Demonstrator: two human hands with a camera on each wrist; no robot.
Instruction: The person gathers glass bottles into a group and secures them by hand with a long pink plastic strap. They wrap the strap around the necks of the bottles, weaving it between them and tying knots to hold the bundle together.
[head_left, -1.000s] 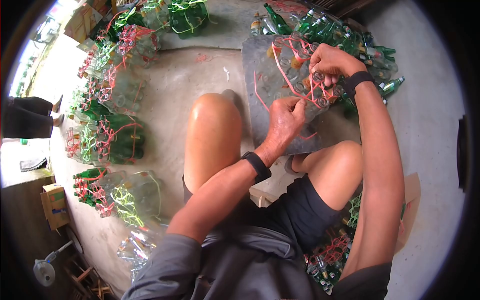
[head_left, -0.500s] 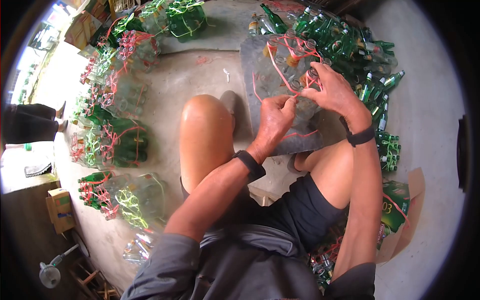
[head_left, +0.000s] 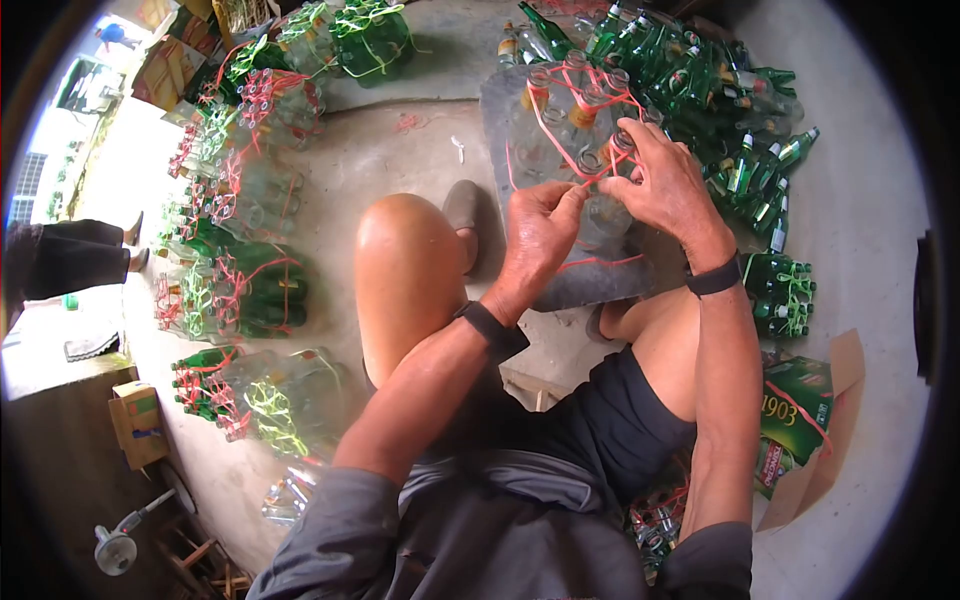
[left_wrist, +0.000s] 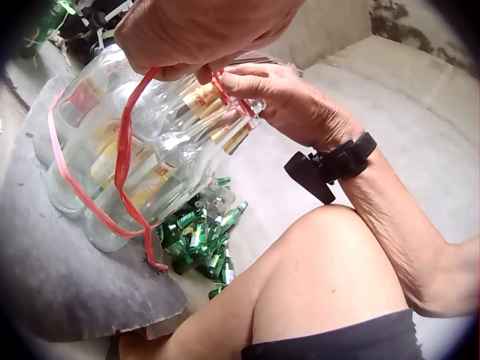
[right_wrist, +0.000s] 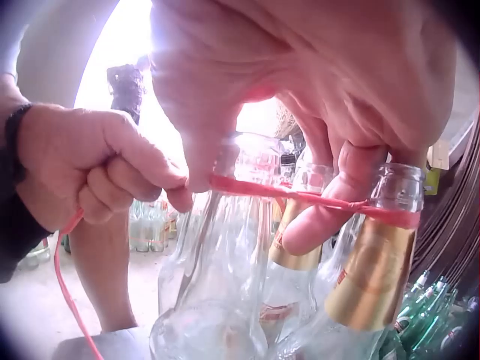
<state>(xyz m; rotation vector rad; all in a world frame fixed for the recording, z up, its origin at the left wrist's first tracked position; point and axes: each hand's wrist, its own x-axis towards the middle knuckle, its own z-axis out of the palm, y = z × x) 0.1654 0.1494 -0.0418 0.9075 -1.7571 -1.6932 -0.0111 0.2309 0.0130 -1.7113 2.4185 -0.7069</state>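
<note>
A bundle of clear glass bottles [left_wrist: 161, 176] with gold neck labels stands on a dark grey slab [head_left: 575, 293] in front of the person. Red plastic string [right_wrist: 259, 189] runs round the bottle necks, and another loop circles the bodies lower down. My left hand [head_left: 540, 228] pinches the string between thumb and fingers at the near side of the necks; a length hangs below it. Over the nearest necks, my right hand [head_left: 668, 187] has its thumb against the string and its fingers bent in among the necks. The two hands almost meet in the right wrist view.
Loose green bottles [head_left: 680, 85] lie heaped beyond the slab and to its right. Tied bottle bundles [head_left: 265, 285] line the left side. An opened carton [head_left: 815, 420] stands near the right arm. Another person's legs [head_left: 85, 255] show at far left.
My right hand has come from the farther right necks toward the body and nearer the left hand. The left hand has shifted a little left, still pinching the string.
</note>
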